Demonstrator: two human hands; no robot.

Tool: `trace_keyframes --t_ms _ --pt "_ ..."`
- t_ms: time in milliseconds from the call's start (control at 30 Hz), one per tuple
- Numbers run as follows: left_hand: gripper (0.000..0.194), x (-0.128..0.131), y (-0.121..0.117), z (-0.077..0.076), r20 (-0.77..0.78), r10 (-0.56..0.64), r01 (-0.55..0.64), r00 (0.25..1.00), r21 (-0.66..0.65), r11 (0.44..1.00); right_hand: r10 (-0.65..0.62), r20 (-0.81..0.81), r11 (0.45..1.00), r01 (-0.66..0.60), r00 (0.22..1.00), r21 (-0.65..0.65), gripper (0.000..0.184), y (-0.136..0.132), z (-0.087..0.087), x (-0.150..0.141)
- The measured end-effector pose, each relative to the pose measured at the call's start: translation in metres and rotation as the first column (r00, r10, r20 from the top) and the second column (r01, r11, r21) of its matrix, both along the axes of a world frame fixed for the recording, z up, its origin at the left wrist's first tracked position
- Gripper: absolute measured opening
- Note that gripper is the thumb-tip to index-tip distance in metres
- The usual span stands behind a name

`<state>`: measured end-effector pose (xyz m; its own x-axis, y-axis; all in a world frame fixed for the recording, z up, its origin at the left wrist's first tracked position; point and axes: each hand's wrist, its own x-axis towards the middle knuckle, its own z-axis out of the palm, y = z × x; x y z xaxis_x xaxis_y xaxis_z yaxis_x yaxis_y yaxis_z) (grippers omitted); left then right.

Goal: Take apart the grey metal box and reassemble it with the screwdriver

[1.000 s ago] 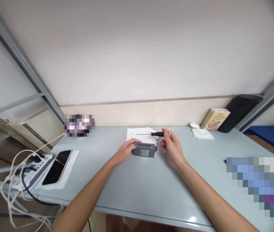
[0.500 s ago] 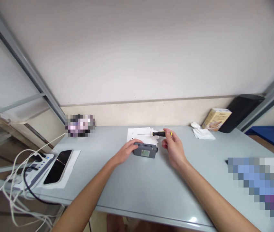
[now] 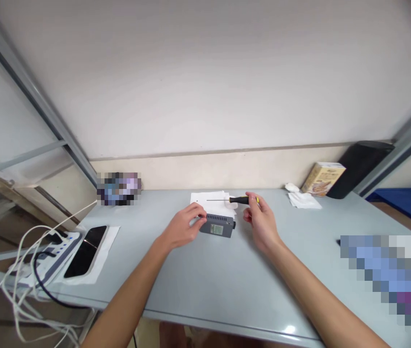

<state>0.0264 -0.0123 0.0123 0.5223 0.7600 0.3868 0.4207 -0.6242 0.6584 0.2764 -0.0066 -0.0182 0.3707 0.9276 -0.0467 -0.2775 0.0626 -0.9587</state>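
A small grey box-shaped device [image 3: 218, 225] with a vented top and a green label lies on the grey table [image 3: 205, 280]. My left hand [image 3: 182, 226] grips its left end, fingers curled round the corner. My right hand [image 3: 259, 220] is closed on the handle of a black and yellow screwdriver [image 3: 237, 199], held level just above and behind the device, its thin shaft pointing left over a white sheet of paper [image 3: 208, 203].
A phone [image 3: 85, 250] lies on white paper beside a power strip [image 3: 48, 251] with tangled cables at the left edge. Crumpled tissues [image 3: 301, 199], a small carton [image 3: 323, 179] and a black object [image 3: 361, 166] stand at the back right by the wall.
My left hand has shifted on the device's left end and turned the device slightly, its left end now nearer me. The right hand and screwdriver have barely moved.
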Motion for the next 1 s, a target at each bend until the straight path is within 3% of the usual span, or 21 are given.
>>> trace_keyframes --t_ms 567,800,1000 --pt "0.014 0.002 -0.005 0.007 -0.152 0.002 -0.004 0.988 -0.009 1.0 -0.013 0.0 1.0 0.013 1.0 0.001 0.062 -0.002 0.004 -0.002" --pt "0.005 0.001 -0.005 0.007 -0.193 0.023 -0.016 0.981 0.035 0.999 -0.018 -0.019 1.0 0.018 1.0 0.01 0.061 0.0 0.002 -0.002" --pt "0.007 0.003 -0.004 0.003 -0.149 0.036 -0.031 0.988 0.038 0.999 -0.083 -0.14 0.992 0.095 0.987 0.082 0.055 0.0 0.016 0.007"
